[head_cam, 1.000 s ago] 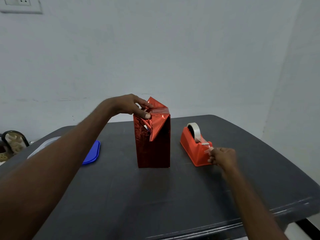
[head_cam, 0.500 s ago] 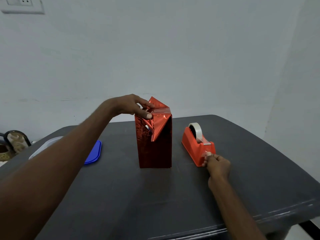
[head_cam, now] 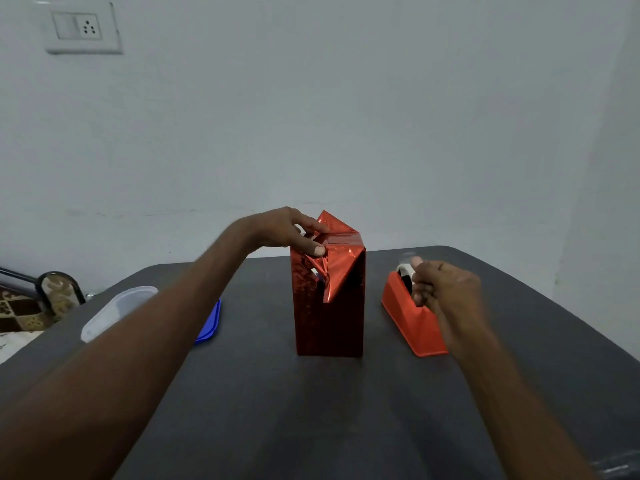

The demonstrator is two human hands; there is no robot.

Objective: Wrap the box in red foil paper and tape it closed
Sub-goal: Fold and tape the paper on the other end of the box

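Up comes my right hand [head_cam: 445, 289], lifted off the front lip of the orange tape dispenser [head_cam: 414, 318] where it was pinching half a second ago, and now it hangs blurred above the dispenser's middle, fingers curled toward the thumb; whether a strip of tape is caught between them I cannot tell. Beneath both hands I see the dark grey table [head_cam: 346, 410]. My left hand [head_cam: 287, 232] has not budged: thumb and fingers pinch the folded red foil paper [head_cam: 334, 268] down on top of the box [head_cam: 327, 323]. That box stands upright, just below the left hand and left of the right one, with a foil flap hanging loose down its front. Behind my left forearm lie a clear lid [head_cam: 114, 308] and a blue lid [head_cam: 211, 323].
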